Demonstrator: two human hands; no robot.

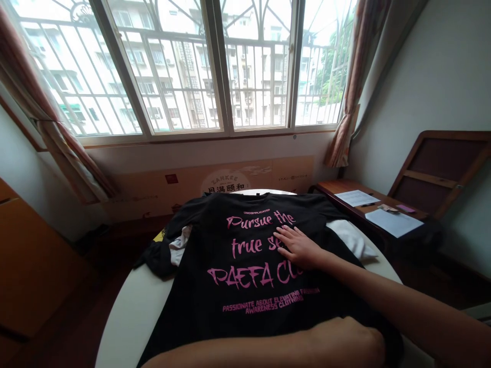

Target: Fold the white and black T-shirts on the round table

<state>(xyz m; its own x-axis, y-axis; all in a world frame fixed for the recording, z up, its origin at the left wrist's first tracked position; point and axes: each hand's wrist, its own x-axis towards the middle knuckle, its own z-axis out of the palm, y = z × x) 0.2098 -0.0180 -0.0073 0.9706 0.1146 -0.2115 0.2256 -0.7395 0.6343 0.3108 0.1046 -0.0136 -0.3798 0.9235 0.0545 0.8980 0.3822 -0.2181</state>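
Note:
A black T-shirt (215,322) with pink lettering lies spread out, front side up, on a white round table (126,312). My right hand (301,248) rests flat on its printed chest, fingers stretched out and partly covering the letters. Across the bottom of the view reaches my left arm, and my left hand (345,337) is curled closed over the shirt's lower right part. Its fingertips are hidden, but it seems to grip the cloth there. Small creases show in the sleeves near the collar.
At the table's left lies a bundle of dark, white and yellow clothing (153,255); a white cloth (355,240) lies at the right. Papers (393,222) and a pen lie on a wooden side table (330,189) beside a chair back (437,168). A barred window (226,76) stands ahead.

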